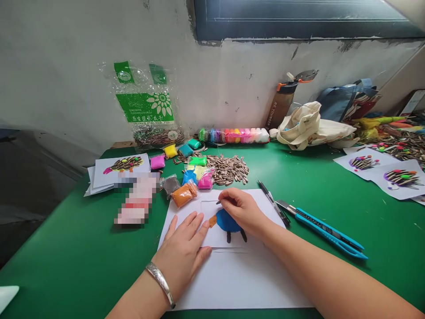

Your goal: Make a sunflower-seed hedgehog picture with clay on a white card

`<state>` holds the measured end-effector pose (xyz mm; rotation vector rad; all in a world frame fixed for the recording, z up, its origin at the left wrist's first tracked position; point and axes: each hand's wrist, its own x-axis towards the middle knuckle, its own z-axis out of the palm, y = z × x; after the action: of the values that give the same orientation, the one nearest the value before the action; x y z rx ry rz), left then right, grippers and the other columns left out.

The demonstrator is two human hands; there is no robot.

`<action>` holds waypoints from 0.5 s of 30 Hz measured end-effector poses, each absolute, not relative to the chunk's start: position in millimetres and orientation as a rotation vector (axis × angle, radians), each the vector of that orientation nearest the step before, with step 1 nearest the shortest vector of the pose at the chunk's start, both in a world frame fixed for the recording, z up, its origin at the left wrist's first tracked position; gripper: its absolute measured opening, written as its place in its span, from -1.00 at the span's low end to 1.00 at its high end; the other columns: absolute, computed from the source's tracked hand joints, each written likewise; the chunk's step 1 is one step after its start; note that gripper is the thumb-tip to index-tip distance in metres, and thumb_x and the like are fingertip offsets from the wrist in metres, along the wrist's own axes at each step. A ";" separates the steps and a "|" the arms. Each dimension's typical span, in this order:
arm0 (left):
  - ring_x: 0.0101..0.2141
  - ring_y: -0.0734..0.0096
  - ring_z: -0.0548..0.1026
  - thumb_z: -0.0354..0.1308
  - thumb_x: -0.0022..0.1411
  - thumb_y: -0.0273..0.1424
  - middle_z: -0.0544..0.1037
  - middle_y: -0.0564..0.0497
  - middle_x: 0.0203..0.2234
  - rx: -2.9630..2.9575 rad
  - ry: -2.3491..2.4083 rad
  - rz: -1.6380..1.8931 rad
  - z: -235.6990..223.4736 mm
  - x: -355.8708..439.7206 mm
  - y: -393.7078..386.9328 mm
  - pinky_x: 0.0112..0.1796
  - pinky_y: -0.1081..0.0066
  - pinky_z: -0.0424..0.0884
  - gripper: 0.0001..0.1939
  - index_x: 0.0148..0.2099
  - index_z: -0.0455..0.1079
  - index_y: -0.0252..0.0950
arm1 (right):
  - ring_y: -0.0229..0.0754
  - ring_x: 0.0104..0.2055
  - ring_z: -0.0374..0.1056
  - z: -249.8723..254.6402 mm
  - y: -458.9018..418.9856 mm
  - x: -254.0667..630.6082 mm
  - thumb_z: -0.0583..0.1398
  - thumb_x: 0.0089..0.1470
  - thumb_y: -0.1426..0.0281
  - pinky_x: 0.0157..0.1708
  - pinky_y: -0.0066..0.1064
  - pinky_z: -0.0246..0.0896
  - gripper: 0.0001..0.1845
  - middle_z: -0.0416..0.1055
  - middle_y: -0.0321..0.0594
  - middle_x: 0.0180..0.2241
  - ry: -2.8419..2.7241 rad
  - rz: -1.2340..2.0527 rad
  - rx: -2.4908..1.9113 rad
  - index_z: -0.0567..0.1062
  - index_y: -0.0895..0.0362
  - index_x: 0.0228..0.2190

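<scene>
My left hand point(185, 243) lies flat with fingers spread on a small white card point(207, 243), beside an orange-brown clay piece point(212, 221). Pinched in the fingertips of my right hand point(241, 210) is a small dark, pointed piece point(218, 202); I cannot tell whether it is a seed or clay. Below that hand, and partly covered by it, a flat blue clay shape point(227, 223) with two black clay strips point(229, 237) sits on the card. The card rests on a larger white sheet point(245, 283).
Bagged coloured clay point(184, 195) and a pile of sunflower seeds point(230, 170) lie beyond the sheet. A pen point(272, 200) and a blue utility knife point(328, 230) are at right. Cards with seed-covered animals point(124, 166) lie at left. A bottle point(281, 104) stands by the wall.
</scene>
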<state>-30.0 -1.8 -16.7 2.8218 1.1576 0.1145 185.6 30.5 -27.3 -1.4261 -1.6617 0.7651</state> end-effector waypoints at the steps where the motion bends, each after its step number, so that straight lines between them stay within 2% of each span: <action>1: 0.17 -0.01 0.20 0.00 0.29 -0.35 0.28 -0.16 0.18 2.820 1.157 0.129 -18.0 -30.9 -2.1 0.07 -0.23 0.15 -0.55 0.21 0.20 -0.25 | -0.23 -0.33 0.31 -27.6 30.6 185.6 0.09 0.02 0.50 -0.30 -0.41 0.19 -0.84 0.43 -0.29 -0.39 -1.661 0.766 -1.425 0.46 0.09 -0.39; 6: 0.18 0.09 0.20 -0.03 0.30 -0.34 0.29 -0.15 0.17 2.783 1.150 0.229 -23.3 -37.3 -2.4 0.12 -0.14 0.12 -0.48 0.29 0.05 -0.25 | -0.23 -0.33 0.31 -27.6 30.5 185.9 0.09 0.03 0.49 -0.30 -0.40 0.19 -0.84 0.43 -0.29 -0.38 -1.650 0.776 -1.429 0.47 0.09 -0.38; 15: 0.15 -0.03 0.22 0.02 0.28 -0.35 0.33 -0.16 0.14 2.818 1.160 0.180 -17.6 -30.5 -2.0 0.05 -0.25 0.17 -0.60 0.15 0.28 -0.27 | -0.23 -0.33 0.31 -27.8 31.0 186.1 0.09 0.03 0.48 -0.31 -0.41 0.19 -0.85 0.43 -0.29 -0.39 -1.651 0.780 -1.425 0.46 0.09 -0.39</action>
<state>-30.5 -2.0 -17.6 2.8180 1.1601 0.1803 186.1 31.0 -27.8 -1.4249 -1.6512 0.7797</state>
